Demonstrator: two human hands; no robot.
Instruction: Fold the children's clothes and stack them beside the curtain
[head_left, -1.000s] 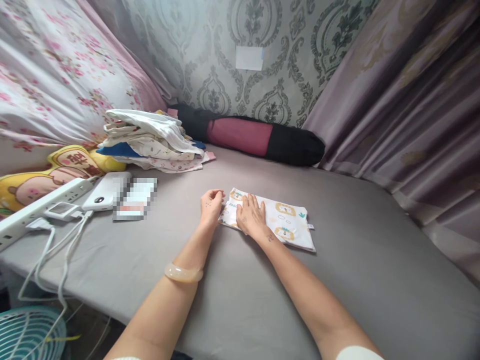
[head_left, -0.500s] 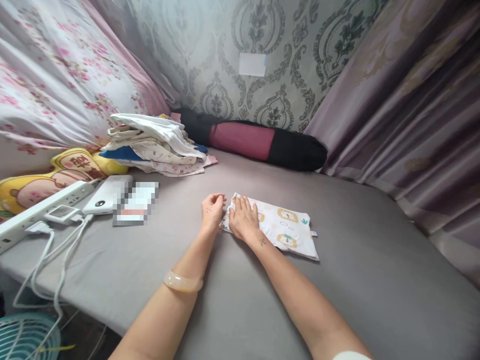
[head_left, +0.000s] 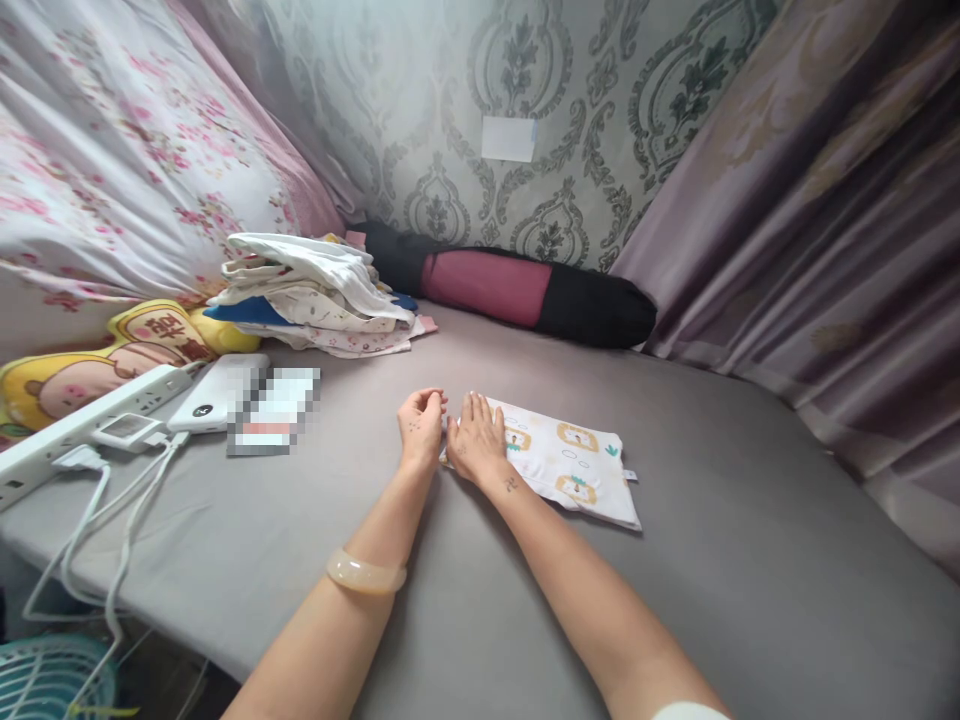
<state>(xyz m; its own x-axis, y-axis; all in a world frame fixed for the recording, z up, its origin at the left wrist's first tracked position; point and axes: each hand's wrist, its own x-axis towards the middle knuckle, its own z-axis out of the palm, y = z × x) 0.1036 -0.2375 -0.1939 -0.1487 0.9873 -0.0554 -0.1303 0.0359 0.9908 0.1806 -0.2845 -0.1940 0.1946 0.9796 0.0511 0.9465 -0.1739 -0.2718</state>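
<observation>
A white folded piece of cloth (head_left: 592,470) with tan and green prints lies flat on the grey sheet, a small white tag sticking out at its right end. Spread over its left part, palm down with the fingers stretched out, is my right hand (head_left: 478,437). My left hand (head_left: 421,428) is beside the left end of the cloth, its fingers curled closed. Whether anything is between those fingers is hidden. A pale bangle (head_left: 366,573) circles my left forearm.
Stacked clothes (head_left: 315,300) sit at the back left, beside a long black and maroon bag (head_left: 487,285) along the wall. To the left are a yellow plush (head_left: 142,345), a power strip (head_left: 97,415) with white cables, and a white power bank (head_left: 217,392). A teal basket (head_left: 56,680) stands below the edge.
My right hand has slid slightly left over the cloth, uncovering more of its print. My left hand has shifted a little left, still closed. The camera view has tilted slightly.
</observation>
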